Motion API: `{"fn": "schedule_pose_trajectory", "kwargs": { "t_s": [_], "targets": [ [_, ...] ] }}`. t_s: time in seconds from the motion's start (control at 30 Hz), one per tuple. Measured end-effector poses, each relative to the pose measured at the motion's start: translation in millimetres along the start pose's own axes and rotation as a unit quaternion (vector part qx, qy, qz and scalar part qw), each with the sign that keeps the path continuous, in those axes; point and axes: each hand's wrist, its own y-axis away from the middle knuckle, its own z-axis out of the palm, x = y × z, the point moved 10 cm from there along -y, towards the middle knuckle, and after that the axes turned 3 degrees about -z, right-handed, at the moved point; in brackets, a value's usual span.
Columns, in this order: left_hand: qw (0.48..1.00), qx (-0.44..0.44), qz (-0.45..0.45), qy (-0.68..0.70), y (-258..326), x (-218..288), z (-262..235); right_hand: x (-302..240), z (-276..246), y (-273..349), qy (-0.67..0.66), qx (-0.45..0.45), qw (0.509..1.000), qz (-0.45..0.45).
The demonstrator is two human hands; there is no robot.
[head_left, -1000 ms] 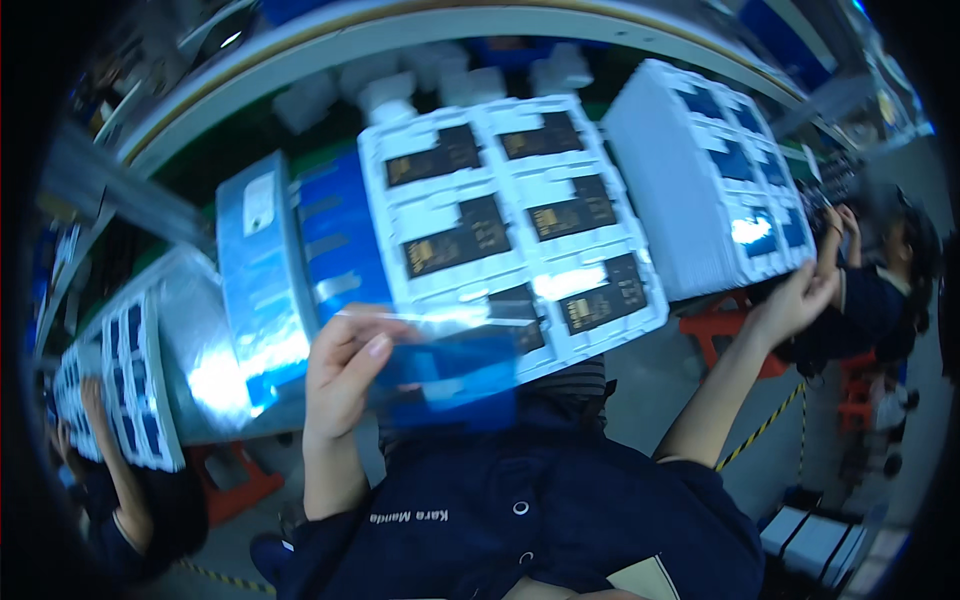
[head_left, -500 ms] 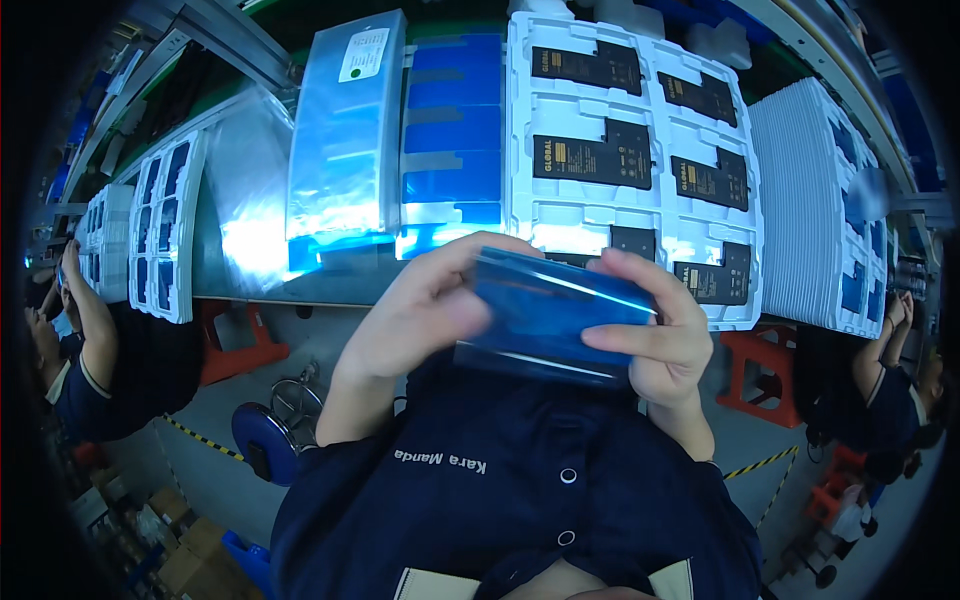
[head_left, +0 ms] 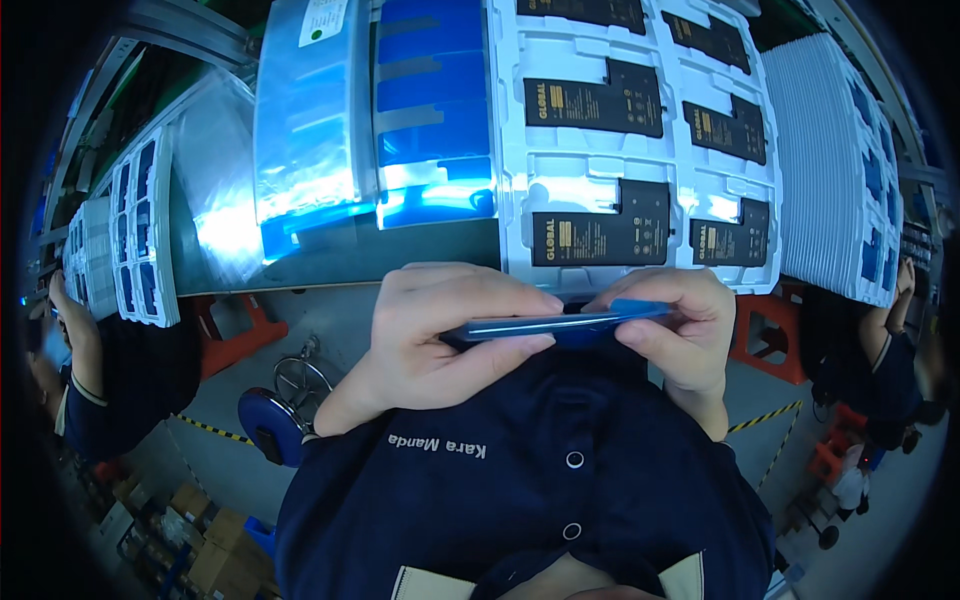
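Note:
My left hand and my right hand both grip a thin flat blue part, held edge-on close to my chest. My left fingers pinch its left end, my right fingers its right end. Just beyond my hands lies a white moulded tray with several black rectangular parts in its pockets. Left of it sits a stack of blue film-covered sheets and a clear plastic bag.
A tall stack of white trays stands at the right. Another tray stack sits at the left, near another person's hand. A second person works at the right. Orange stands and a blue stool are on the floor.
My right hand came back from the far right to the blue part. The part has turned from nearly flat-on to edge-on, and both hands have lowered it toward my chest.

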Motion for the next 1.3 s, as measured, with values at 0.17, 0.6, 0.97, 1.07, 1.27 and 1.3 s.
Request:
{"fn": "schedule_pose_trajectory", "kwargs": {
  "t_s": [0.17,0.6,0.97,1.07,1.27,1.3],
  "targets": [
    [0.987,-0.007,0.117,-0.111,4.3,12.7,5.0,-17.6,-8.4,0.1,0.041,0.028,0.990,-0.131],
    [0.948,-0.041,0.141,-0.282,18.5,3.7,17.5,-21.3,-75.7,-3.2,0.070,0.201,0.976,-0.054],
    [0.940,-0.091,0.120,-0.305,10.2,-7.0,24.9,12.5,-53.5,-10.9,0.133,0.175,0.973,0.071],
    [0.942,-0.092,0.117,-0.300,9.8,-7.2,24.6,13.5,-54.6,-12.9,0.114,0.182,0.974,0.077],
    [0.944,-0.095,0.115,-0.296,10.8,-8.6,24.2,12.5,-55.6,-14.4,0.117,0.174,0.975,0.078],
    [0.944,-0.097,0.113,-0.295,10.9,-8.9,24.3,12.9,-55.6,-14.3,0.117,0.174,0.975,0.080]
  ]
}}
